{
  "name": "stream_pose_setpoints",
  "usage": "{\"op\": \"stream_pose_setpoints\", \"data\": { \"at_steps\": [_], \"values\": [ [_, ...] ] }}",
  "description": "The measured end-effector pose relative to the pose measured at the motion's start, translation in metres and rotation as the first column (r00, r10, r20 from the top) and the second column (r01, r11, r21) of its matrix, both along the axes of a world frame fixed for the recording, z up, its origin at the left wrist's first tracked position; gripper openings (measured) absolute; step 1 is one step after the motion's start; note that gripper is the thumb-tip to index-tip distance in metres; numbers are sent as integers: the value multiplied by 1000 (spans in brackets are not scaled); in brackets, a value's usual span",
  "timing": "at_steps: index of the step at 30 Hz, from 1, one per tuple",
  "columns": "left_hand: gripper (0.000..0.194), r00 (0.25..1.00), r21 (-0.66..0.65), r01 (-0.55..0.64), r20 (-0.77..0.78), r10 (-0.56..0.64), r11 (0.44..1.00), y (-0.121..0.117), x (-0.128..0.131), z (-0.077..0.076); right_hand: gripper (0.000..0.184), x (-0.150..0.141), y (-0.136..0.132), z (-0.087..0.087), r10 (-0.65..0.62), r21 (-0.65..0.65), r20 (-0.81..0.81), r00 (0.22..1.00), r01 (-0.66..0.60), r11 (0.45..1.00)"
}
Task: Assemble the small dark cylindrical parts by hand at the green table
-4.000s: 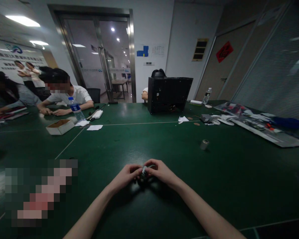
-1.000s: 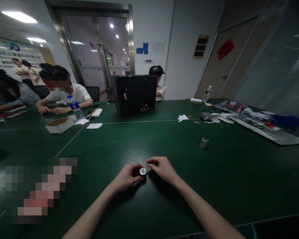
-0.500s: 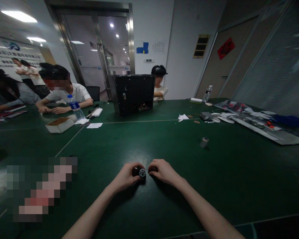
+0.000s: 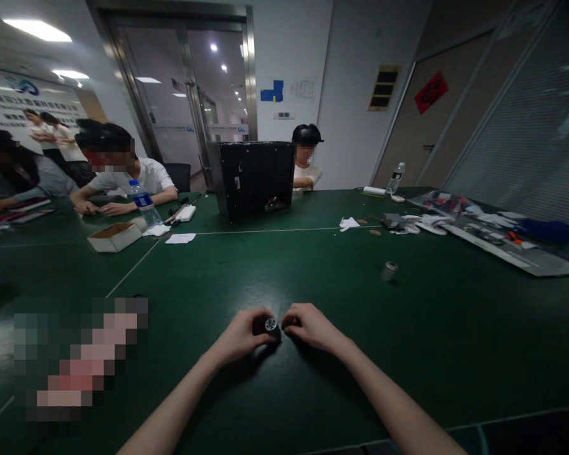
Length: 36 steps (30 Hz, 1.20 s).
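Observation:
My left hand is closed around a small dark cylindrical part, just above the green table. The part has a round, pale end face turned up toward me, with small dark marks I cannot read. Thumb and fingers grip it from either side. A short gap to the right, my right hand has its fingers curled in a pinch facing the part. What it pinches, if anything, is too dark and small to make out. A short silvery metal cylinder stands apart on the table, farther off to the right.
A black metal case stands at the back of the green table. An open white box and a water bottle are at the left. Boards with papers and parts lie right. Other people sit across and left.
The dark part has tilted in my left hand, its pale end face moving up slightly. My right fingers have shifted a little. The silvery cylinder stays where it was.

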<state>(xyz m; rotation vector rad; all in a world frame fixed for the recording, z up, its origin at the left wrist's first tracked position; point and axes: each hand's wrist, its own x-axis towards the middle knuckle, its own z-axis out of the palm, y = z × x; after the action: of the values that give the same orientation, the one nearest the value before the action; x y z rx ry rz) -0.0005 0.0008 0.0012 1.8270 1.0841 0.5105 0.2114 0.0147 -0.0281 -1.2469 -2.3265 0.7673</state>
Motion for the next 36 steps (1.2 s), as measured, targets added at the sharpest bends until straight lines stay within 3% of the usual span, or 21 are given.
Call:
{"op": "stream_pose_setpoints", "data": {
  "at_steps": [7,13,36],
  "values": [
    [32,995,-183,-4,96,22,983,2,-1,3,10,-1,-1,2,-16,-2,1,1000,16,1000],
    [33,989,-285,14,147,29,958,5,-4,-4,11,-1,-3,4,-3,7,18,1000,3,1000],
    [38,992,-226,-4,119,32,974,7,-2,-7,14,-6,-6,5,45,31,30,999,-46,998]
  ]
}}
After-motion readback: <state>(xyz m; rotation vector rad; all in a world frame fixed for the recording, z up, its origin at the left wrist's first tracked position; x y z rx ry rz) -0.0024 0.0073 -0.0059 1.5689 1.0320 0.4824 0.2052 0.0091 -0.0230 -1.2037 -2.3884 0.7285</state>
